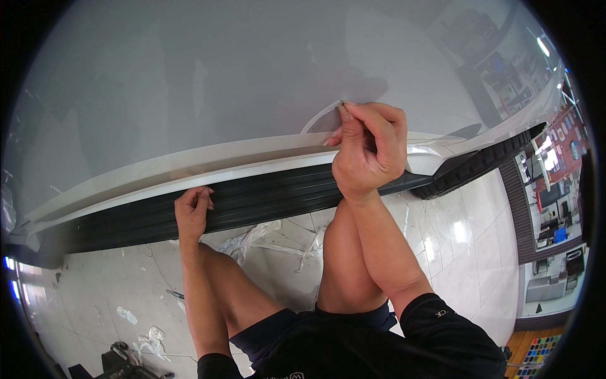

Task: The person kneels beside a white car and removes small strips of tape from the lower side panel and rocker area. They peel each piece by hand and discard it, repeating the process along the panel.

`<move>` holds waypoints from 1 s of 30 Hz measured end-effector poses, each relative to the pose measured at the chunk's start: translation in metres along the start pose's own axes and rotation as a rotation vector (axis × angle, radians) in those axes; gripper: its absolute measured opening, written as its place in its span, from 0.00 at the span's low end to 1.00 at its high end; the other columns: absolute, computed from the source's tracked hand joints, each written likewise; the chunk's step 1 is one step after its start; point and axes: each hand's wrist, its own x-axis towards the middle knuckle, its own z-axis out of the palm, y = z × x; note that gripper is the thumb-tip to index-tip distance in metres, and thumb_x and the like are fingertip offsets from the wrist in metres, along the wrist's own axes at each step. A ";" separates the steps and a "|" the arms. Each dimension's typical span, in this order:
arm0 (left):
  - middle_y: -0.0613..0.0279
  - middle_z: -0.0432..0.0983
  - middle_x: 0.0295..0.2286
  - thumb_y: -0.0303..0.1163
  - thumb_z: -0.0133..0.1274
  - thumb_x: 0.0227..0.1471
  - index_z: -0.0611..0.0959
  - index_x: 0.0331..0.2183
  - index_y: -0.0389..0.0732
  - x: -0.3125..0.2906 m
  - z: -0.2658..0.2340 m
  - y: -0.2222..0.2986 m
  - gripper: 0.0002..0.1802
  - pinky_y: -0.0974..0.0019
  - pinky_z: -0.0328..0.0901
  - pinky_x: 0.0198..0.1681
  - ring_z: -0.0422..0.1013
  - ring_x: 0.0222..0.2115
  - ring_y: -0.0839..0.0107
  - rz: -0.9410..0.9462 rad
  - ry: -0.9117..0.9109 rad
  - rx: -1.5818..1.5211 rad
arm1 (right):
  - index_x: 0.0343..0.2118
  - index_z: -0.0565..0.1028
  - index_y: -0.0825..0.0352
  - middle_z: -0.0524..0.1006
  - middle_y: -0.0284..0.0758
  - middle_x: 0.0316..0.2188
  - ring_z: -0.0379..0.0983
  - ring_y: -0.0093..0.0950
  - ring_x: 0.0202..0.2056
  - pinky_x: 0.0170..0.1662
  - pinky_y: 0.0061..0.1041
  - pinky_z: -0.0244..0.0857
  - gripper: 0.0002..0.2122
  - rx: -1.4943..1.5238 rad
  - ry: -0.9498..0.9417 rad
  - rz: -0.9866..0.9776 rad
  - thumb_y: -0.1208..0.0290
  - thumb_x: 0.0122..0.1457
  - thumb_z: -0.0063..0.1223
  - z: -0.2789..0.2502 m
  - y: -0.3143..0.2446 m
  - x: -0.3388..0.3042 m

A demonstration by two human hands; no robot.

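Observation:
A grey car body panel (189, 82) fills the upper part of the view. Along its lower edge, a thin strip of clear film (320, 118) stands lifted in a curved flap. My right hand (372, 148) is closed in a pinch on the flap's upper end, thumb against forefinger, while its other fingers curl near the panel's bottom edge. Lower and to the left, my left hand (194, 211) is at the black ribbed running board (271, 196). Its fingers are curled with the thumb close to them; whether anything small is in them cannot be made out.
A black tyre (480, 164) stands at the right end of the running board. Crumpled film scraps (249, 240) lie on the tiled floor (467, 252) between and beside my legs. A black wheeled object (117, 360) is at lower left, and shelves (555, 208) line the right.

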 end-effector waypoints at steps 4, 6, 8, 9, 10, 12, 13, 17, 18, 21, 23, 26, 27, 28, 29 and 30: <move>0.64 0.78 0.22 0.26 0.54 0.65 0.85 0.35 0.30 -0.001 0.000 0.001 0.09 0.72 0.68 0.28 0.72 0.22 0.80 -0.009 0.004 0.019 | 0.37 0.81 0.71 0.75 0.38 0.38 0.74 0.20 0.20 0.20 0.16 0.70 0.06 -0.006 -0.005 -0.001 0.88 0.60 0.61 0.000 -0.001 0.000; 0.64 0.78 0.22 0.26 0.54 0.65 0.85 0.35 0.30 -0.001 0.000 0.000 0.09 0.72 0.68 0.28 0.72 0.22 0.80 -0.007 0.001 0.014 | 0.37 0.81 0.71 0.75 0.38 0.38 0.74 0.20 0.20 0.20 0.16 0.70 0.06 0.005 0.010 0.001 0.88 0.60 0.61 0.001 0.000 -0.001; 0.64 0.78 0.21 0.26 0.54 0.65 0.85 0.35 0.30 -0.001 0.000 -0.001 0.09 0.72 0.68 0.28 0.72 0.22 0.80 0.001 0.003 0.000 | 0.38 0.81 0.71 0.75 0.38 0.38 0.74 0.20 0.20 0.20 0.16 0.69 0.07 0.000 0.007 -0.001 0.89 0.60 0.61 0.001 0.000 -0.001; 0.64 0.78 0.21 0.26 0.54 0.65 0.85 0.35 0.30 -0.001 0.000 -0.002 0.09 0.72 0.68 0.28 0.72 0.22 0.80 0.009 0.006 -0.010 | 0.38 0.81 0.71 0.75 0.38 0.38 0.74 0.19 0.20 0.19 0.16 0.69 0.07 -0.012 -0.001 -0.006 0.89 0.60 0.61 0.000 0.000 0.000; 0.64 0.78 0.21 0.26 0.54 0.65 0.85 0.35 0.30 0.000 0.000 -0.002 0.09 0.72 0.68 0.28 0.72 0.22 0.80 0.019 0.008 -0.022 | 0.38 0.81 0.70 0.75 0.38 0.38 0.74 0.19 0.20 0.19 0.16 0.69 0.07 -0.025 -0.008 -0.012 0.89 0.60 0.61 0.000 0.000 0.000; 0.64 0.78 0.22 0.26 0.54 0.65 0.85 0.35 0.30 -0.002 0.000 -0.001 0.10 0.73 0.67 0.28 0.72 0.22 0.80 -0.008 0.002 0.011 | 0.38 0.81 0.70 0.75 0.38 0.38 0.74 0.19 0.20 0.20 0.15 0.69 0.07 -0.028 -0.003 0.000 0.88 0.60 0.61 0.000 0.000 -0.002; 0.64 0.78 0.22 0.26 0.54 0.65 0.85 0.35 0.30 -0.002 -0.001 -0.002 0.10 0.73 0.67 0.28 0.72 0.22 0.80 -0.018 0.002 0.028 | 0.38 0.81 0.70 0.75 0.38 0.38 0.74 0.19 0.20 0.20 0.15 0.69 0.07 -0.027 0.001 0.004 0.88 0.60 0.61 0.000 -0.001 -0.003; 0.64 0.78 0.21 0.27 0.54 0.65 0.85 0.35 0.30 -0.001 0.001 -0.004 0.09 0.73 0.67 0.28 0.71 0.22 0.80 -0.002 0.011 -0.011 | 0.37 0.82 0.70 0.75 0.37 0.36 0.74 0.18 0.20 0.19 0.15 0.68 0.07 -0.016 0.033 0.016 0.88 0.59 0.62 0.002 -0.002 -0.003; 0.64 0.78 0.21 0.26 0.54 0.65 0.85 0.35 0.30 -0.001 0.001 -0.004 0.09 0.73 0.67 0.28 0.71 0.22 0.80 0.006 0.010 -0.011 | 0.37 0.82 0.70 0.76 0.37 0.35 0.74 0.18 0.20 0.19 0.15 0.67 0.08 -0.008 0.041 0.023 0.89 0.59 0.62 0.003 -0.002 -0.003; 0.64 0.78 0.22 0.26 0.54 0.65 0.84 0.35 0.30 -0.001 0.001 -0.001 0.09 0.73 0.67 0.28 0.72 0.22 0.80 0.000 0.005 0.005 | 0.38 0.82 0.70 0.76 0.37 0.36 0.74 0.18 0.21 0.20 0.14 0.68 0.07 -0.009 0.024 0.031 0.88 0.59 0.62 0.001 -0.004 -0.003; 0.64 0.78 0.22 0.27 0.54 0.65 0.84 0.35 0.30 -0.002 0.000 -0.002 0.09 0.73 0.67 0.28 0.72 0.22 0.80 0.002 0.007 0.011 | 0.37 0.81 0.71 0.75 0.37 0.37 0.74 0.17 0.21 0.20 0.14 0.69 0.06 -0.019 0.011 0.043 0.87 0.60 0.62 0.001 -0.005 -0.003; 0.64 0.78 0.22 0.27 0.55 0.66 0.84 0.35 0.30 -0.002 0.001 -0.004 0.09 0.73 0.68 0.28 0.72 0.22 0.80 0.010 0.011 0.001 | 0.37 0.81 0.72 0.76 0.37 0.38 0.74 0.17 0.21 0.20 0.14 0.69 0.05 -0.050 0.016 0.060 0.87 0.60 0.63 0.001 -0.007 -0.001; 0.64 0.78 0.22 0.27 0.55 0.66 0.84 0.35 0.30 -0.002 0.001 -0.004 0.10 0.73 0.68 0.28 0.72 0.22 0.80 0.005 0.017 -0.002 | 0.37 0.81 0.72 0.76 0.37 0.38 0.74 0.18 0.21 0.20 0.14 0.69 0.05 -0.059 0.022 0.051 0.87 0.60 0.63 0.003 -0.006 0.000; 0.63 0.78 0.22 0.27 0.55 0.66 0.84 0.35 0.30 -0.003 0.001 -0.004 0.10 0.73 0.68 0.28 0.72 0.22 0.80 0.000 0.024 -0.003 | 0.37 0.81 0.72 0.76 0.37 0.37 0.74 0.18 0.21 0.20 0.14 0.68 0.05 -0.067 0.029 0.043 0.87 0.60 0.63 0.004 -0.006 -0.001; 0.63 0.78 0.22 0.27 0.55 0.66 0.84 0.35 0.30 -0.003 0.001 -0.004 0.09 0.73 0.68 0.28 0.72 0.22 0.80 0.006 0.024 -0.005 | 0.37 0.81 0.72 0.76 0.36 0.37 0.74 0.18 0.21 0.20 0.15 0.68 0.05 -0.062 0.022 0.044 0.87 0.60 0.63 0.003 -0.007 0.000; 0.63 0.78 0.22 0.27 0.54 0.66 0.84 0.35 0.30 -0.003 0.000 -0.005 0.09 0.73 0.68 0.28 0.72 0.22 0.80 0.012 0.025 -0.008 | 0.36 0.81 0.72 0.76 0.36 0.37 0.74 0.18 0.21 0.20 0.15 0.68 0.05 -0.058 0.015 0.045 0.87 0.60 0.63 0.003 -0.008 0.001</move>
